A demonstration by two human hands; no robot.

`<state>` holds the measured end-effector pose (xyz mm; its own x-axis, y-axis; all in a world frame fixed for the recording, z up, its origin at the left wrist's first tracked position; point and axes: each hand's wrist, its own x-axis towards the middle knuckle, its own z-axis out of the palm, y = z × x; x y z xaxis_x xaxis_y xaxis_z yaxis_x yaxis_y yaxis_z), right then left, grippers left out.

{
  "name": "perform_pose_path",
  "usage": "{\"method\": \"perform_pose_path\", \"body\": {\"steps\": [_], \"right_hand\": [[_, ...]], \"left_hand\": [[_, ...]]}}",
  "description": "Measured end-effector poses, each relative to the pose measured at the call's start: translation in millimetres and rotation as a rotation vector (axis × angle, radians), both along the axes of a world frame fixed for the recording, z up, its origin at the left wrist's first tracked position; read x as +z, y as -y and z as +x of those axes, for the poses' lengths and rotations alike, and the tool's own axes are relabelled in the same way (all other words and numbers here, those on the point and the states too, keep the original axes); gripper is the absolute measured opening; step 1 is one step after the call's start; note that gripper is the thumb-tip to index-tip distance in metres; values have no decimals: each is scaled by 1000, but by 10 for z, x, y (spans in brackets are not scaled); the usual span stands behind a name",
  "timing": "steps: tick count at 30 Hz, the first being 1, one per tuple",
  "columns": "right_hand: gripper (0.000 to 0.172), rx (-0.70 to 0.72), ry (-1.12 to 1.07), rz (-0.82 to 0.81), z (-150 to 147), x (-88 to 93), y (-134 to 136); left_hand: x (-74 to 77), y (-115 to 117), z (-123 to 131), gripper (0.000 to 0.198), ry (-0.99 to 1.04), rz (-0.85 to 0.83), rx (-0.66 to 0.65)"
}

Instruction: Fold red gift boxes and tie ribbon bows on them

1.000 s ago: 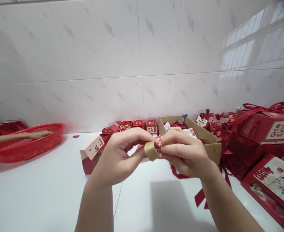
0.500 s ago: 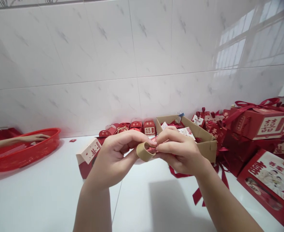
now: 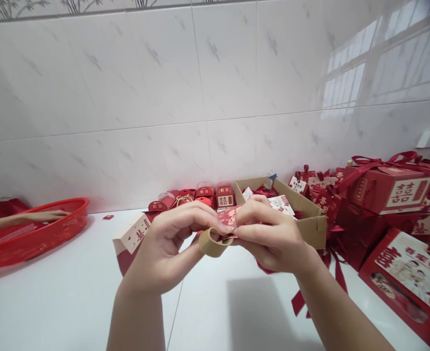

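Fingertips of my left hand [image 3: 180, 241] and my right hand [image 3: 271, 234] meet in front of me, pinched on a red printed paper piece [image 3: 229, 217] that has a tan loop [image 3: 215, 246] at its near end. The loop faces me, and the fingers cover most of the paper, so its full shape is hidden. Left of my left hand, partly behind it, stands a red and cream gift box [image 3: 132, 239]. Beyond my right hand is an open cardboard box [image 3: 312, 229] holding red and white printed items.
Small red boxes [image 3: 224, 195] line the wall. At right are stacked gift boxes [image 3: 381, 187] and a red ribbon [image 3: 337, 273]. Another person's hand [image 3: 54, 214] is inside a red plastic basin [image 3: 79, 222] on the left. A red scrap [image 3: 108, 217] lies beside it.
The view has tilted up slightly. My hands stay together, and the tan loop sits slightly lower and further left. More of the red printed paper shows between my hands.
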<state>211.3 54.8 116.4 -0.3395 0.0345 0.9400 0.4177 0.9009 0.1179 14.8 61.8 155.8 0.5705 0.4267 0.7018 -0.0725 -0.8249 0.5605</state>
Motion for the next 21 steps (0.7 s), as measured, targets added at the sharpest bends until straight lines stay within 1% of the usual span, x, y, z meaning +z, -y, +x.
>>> {"method": "perform_pose_path", "body": {"steps": [5,9,12,14,17,19,21], "right_hand": [[16,-57,-27,60,16,24,26],[20,-83,-70,110,29,34,35],[21,-50,-99,127,47,36,6],[20,-33,-115,126,61,38,-21],[15,-23,-136,85,71,44,-38],[15,-27,-170,0,63,48,-22],[22,-48,-205,-106,47,55,11]], "left_hand": [[-27,-3,24,12,-34,-9,-28],[-69,-46,73,21,5,75,-53],[-100,-80,122,23,39,148,-35],[-119,-88,161,22,73,206,0],[-145,-75,214,21,153,338,103],[-160,-62,236,23,178,413,183],[-172,-56,246,24,182,460,235]]}}
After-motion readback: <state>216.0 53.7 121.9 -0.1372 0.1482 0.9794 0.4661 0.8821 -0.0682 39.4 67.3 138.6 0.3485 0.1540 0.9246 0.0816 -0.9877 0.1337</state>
